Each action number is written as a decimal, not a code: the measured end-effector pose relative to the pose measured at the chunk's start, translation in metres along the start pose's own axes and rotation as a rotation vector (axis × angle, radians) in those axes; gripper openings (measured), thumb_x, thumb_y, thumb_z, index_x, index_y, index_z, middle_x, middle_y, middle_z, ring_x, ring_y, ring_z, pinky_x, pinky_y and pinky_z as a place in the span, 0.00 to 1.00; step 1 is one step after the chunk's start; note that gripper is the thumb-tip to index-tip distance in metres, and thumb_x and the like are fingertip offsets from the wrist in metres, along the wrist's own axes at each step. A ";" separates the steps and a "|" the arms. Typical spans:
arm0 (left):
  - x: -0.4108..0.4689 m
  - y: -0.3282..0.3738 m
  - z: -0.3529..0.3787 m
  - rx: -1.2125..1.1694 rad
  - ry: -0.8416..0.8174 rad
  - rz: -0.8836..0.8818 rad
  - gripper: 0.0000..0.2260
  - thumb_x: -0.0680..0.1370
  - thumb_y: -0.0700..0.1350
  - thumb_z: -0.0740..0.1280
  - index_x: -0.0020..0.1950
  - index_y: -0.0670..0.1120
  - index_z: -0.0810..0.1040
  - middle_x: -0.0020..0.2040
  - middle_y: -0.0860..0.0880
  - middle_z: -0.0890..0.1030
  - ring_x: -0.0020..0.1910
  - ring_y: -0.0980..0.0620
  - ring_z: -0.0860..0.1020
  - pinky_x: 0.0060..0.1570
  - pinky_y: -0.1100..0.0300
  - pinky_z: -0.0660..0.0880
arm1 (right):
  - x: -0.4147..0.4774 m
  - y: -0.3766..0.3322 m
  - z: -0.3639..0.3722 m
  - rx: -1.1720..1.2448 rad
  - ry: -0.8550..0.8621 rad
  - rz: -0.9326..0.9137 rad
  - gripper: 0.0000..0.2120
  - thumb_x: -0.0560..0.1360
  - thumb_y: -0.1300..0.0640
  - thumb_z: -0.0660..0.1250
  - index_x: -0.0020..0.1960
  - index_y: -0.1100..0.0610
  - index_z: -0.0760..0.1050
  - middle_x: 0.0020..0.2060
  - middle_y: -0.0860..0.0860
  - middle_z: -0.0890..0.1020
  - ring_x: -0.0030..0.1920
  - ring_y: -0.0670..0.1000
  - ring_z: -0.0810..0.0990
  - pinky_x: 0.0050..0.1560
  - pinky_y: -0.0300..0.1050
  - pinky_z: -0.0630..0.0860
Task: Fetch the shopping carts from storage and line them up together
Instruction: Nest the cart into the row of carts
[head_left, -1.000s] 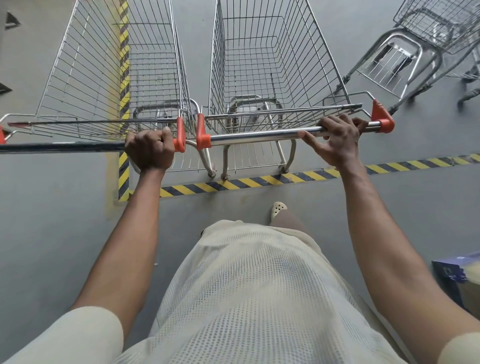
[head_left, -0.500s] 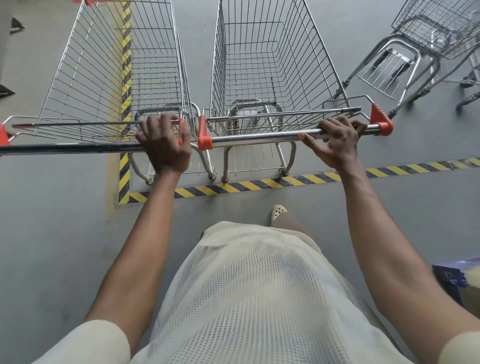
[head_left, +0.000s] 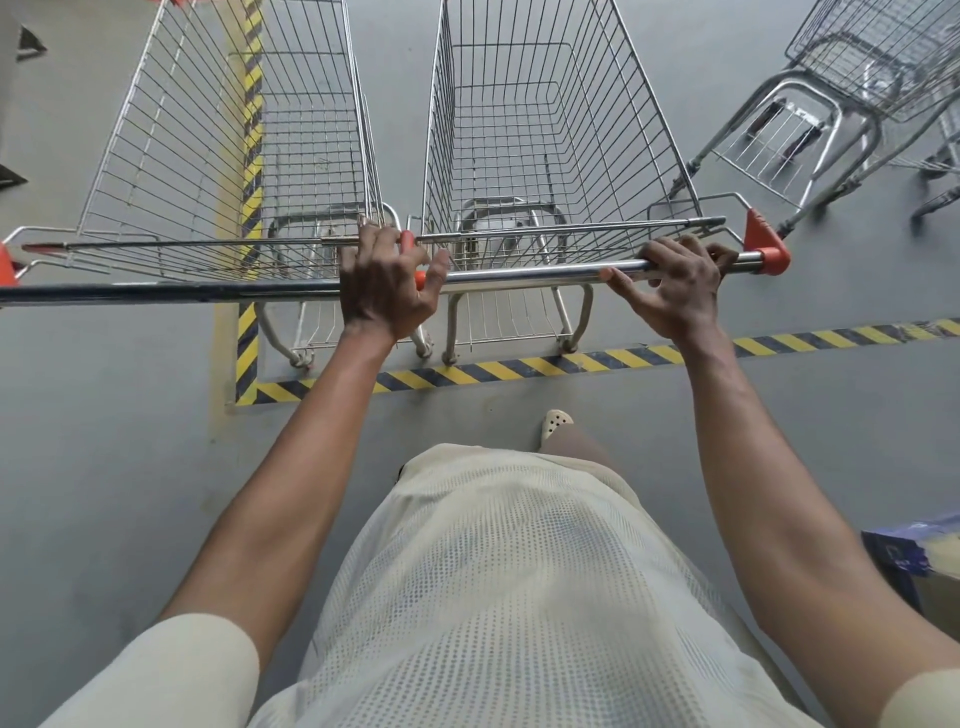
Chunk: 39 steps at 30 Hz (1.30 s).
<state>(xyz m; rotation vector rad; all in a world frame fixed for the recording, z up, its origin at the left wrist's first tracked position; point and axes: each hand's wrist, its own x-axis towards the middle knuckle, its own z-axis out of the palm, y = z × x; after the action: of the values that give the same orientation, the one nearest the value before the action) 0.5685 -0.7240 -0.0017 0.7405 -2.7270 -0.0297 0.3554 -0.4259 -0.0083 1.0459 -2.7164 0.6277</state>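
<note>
Grey floor (head_left: 104, 467) — yellow-black tape (head_left: 519, 366) just behind the right cart (head_left: 540, 156).

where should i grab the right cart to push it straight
Take its chrome handle bar from behind, palms over the top, hands wide, near the orange end caps. It runs crosswise at the right cart's rear, so a wide grip likely steers best. The right hand grips it so; the left hand grips the left cart's handle.

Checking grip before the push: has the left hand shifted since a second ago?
Yes. The left hand slid right, onto the orange end caps between both handles.
</note>
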 end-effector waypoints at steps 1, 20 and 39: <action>-0.001 0.000 -0.001 -0.013 -0.001 0.003 0.26 0.82 0.61 0.54 0.48 0.46 0.85 0.49 0.39 0.82 0.51 0.40 0.77 0.47 0.49 0.72 | 0.000 -0.001 -0.001 -0.001 0.000 -0.004 0.32 0.74 0.24 0.60 0.39 0.54 0.73 0.38 0.48 0.79 0.49 0.55 0.74 0.47 0.45 0.55; -0.004 0.130 0.026 -0.035 0.110 0.391 0.15 0.85 0.51 0.55 0.54 0.44 0.77 0.48 0.44 0.80 0.44 0.42 0.77 0.45 0.48 0.71 | -0.001 -0.003 0.000 0.009 0.003 0.026 0.30 0.74 0.26 0.63 0.38 0.54 0.72 0.38 0.49 0.79 0.49 0.55 0.74 0.50 0.49 0.65; -0.005 0.134 0.030 -0.090 0.111 0.353 0.16 0.84 0.53 0.58 0.59 0.43 0.79 0.52 0.43 0.80 0.48 0.42 0.77 0.50 0.47 0.70 | 0.001 -0.004 -0.003 0.037 -0.029 0.036 0.32 0.74 0.22 0.58 0.40 0.53 0.74 0.40 0.48 0.79 0.49 0.55 0.75 0.51 0.55 0.69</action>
<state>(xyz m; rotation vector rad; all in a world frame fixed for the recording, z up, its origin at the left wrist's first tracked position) 0.4979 -0.6070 -0.0177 0.2229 -2.6878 -0.0309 0.3571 -0.4284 -0.0040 1.0244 -2.7650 0.6760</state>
